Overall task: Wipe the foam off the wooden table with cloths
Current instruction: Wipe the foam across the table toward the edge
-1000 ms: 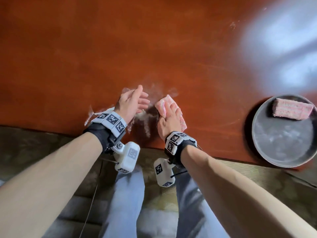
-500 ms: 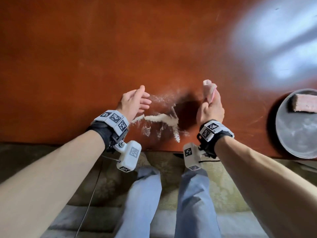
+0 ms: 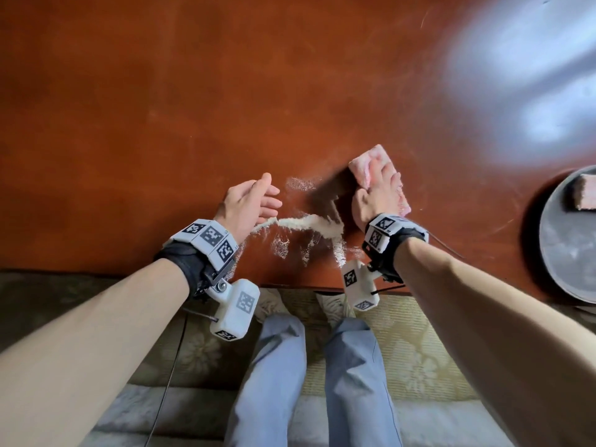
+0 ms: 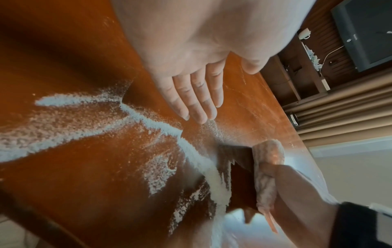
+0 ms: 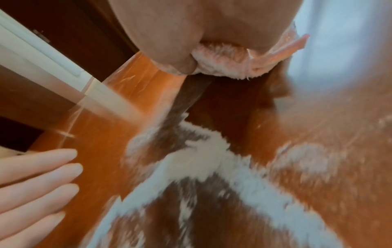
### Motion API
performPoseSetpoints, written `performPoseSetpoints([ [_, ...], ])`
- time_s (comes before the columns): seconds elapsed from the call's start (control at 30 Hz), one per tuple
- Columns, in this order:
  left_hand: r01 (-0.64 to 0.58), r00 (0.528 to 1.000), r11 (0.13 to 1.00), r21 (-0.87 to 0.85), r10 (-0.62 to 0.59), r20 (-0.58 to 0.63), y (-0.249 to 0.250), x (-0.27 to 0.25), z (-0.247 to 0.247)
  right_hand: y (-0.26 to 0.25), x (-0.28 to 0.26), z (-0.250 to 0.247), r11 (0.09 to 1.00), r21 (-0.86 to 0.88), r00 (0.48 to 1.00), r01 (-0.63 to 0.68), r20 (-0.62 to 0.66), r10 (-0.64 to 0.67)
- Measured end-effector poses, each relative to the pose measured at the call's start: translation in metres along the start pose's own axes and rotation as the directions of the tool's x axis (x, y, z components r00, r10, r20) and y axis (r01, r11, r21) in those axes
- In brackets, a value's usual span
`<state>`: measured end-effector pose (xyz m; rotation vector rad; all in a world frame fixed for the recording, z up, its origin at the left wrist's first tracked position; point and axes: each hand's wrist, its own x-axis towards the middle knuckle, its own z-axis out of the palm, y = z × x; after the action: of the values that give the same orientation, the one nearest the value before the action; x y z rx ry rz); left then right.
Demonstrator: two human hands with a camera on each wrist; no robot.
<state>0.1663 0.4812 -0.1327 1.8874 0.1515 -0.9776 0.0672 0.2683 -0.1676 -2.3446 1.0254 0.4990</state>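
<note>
White foam (image 3: 309,224) lies in streaks and specks near the front edge of the red-brown wooden table (image 3: 193,91). My right hand (image 3: 377,191) grips a folded pink cloth (image 3: 364,162), fingers spread over its top, just right of the foam; the right wrist view shows the cloth (image 5: 224,62) tucked under my palm. A dark shadow falls between cloth and foam. My left hand (image 3: 251,201) stands on its edge at the foam's left end, fingers straight (image 4: 197,100), holding nothing. From the left wrist the foam (image 4: 148,120) runs towards the cloth (image 4: 267,161).
A grey round plate (image 3: 561,253) sits at the table's right edge with a second pink cloth (image 3: 583,191) on it. Bright window glare covers the far right of the table. My legs and a patterned floor mat (image 3: 419,350) are below the front edge.
My right hand lifted the cloth away from beside my left hand, carried it right, and now has it lower beside the foam. A ridge of foam stays behind. The left hand barely moved.
</note>
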Motion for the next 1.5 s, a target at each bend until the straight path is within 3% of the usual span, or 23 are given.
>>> performPoseSetpoints([
  [0.07, 0.013, 1.000, 1.000, -0.002, -0.013, -0.001, 0.002, 0.000, 0.002, -0.013, -0.010, 0.012, 0.997, -0.013, 0.997, 0.074, 0.027, -0.073],
  [0.17, 0.025, 1.000, 0.999, -0.020, -0.025, 0.013, 0.008, 0.000, 0.010, -0.035, -0.029, 0.023, 0.976, 0.150, 0.983, 0.159, 0.071, -0.171],
  [0.27, 0.017, 0.998, 1.000, -0.022, -0.016, 0.059, 0.012, -0.001, 0.015, -0.052, -0.046, 0.021, 0.951, 0.297, 0.981, 0.081, 0.147, -0.130],
  [0.4, -0.004, 0.996, 1.000, -0.017, 0.006, 0.084, 0.017, -0.002, 0.013, -0.053, -0.046, -0.001, 0.924, 0.382, 0.999, 0.029, -0.025, -0.021],
  [0.53, -0.037, 0.998, 0.999, -0.021, 0.038, 0.051, 0.024, -0.002, 0.003, -0.040, -0.022, -0.035, 0.948, 0.316, 0.994, -0.037, -0.090, 0.069],
  [0.7, -0.034, 0.999, 0.999, -0.014, 0.034, 0.022, 0.016, -0.002, -0.012, -0.032, 0.014, -0.042, 0.980, 0.198, 0.995, -0.006, -0.093, 0.025],
  [0.83, -0.014, 0.999, 0.999, -0.040, 0.013, -0.035, 0.010, -0.002, -0.024, -0.035, 0.032, -0.029, 0.996, 0.044, 0.991, 0.072, 0.106, -0.077],
  [0.9, -0.004, 0.999, 0.999, -0.045, 0.001, -0.054, 0.007, -0.003, -0.027, -0.042, 0.025, -0.023, 0.985, -0.014, 0.978, 0.174, 0.124, -0.171],
  [1.03, 0.030, 0.994, 0.996, -0.081, -0.038, -0.099, 0.005, -0.008, -0.027, -0.053, -0.011, -0.008, 0.913, -0.034, 0.887, 0.407, 0.255, -0.386],
  [1.13, 0.044, 0.989, 0.992, -0.121, -0.060, -0.138, 0.011, -0.014, -0.020, -0.050, -0.027, -0.005, 0.908, 0.014, 0.842, 0.419, 0.369, -0.394],
  [1.33, 0.045, 0.973, 0.977, -0.206, -0.089, -0.211, 0.021, -0.016, -0.007, -0.058, 0.009, -0.029, 0.924, 0.116, 0.930, 0.363, 0.010, -0.367],
  [1.4, 0.054, 0.966, 0.974, -0.219, -0.107, -0.237, 0.018, -0.018, -0.006, -0.067, 0.024, -0.037, 0.920, 0.074, 0.922, 0.385, 0.006, -0.387],
  [1.5, 0.076, 0.955, 0.973, -0.216, -0.134, -0.266, 0.012, -0.020, -0.006, -0.074, 0.041, -0.038, 0.884, -0.106, 0.886, 0.456, 0.151, -0.439],
])
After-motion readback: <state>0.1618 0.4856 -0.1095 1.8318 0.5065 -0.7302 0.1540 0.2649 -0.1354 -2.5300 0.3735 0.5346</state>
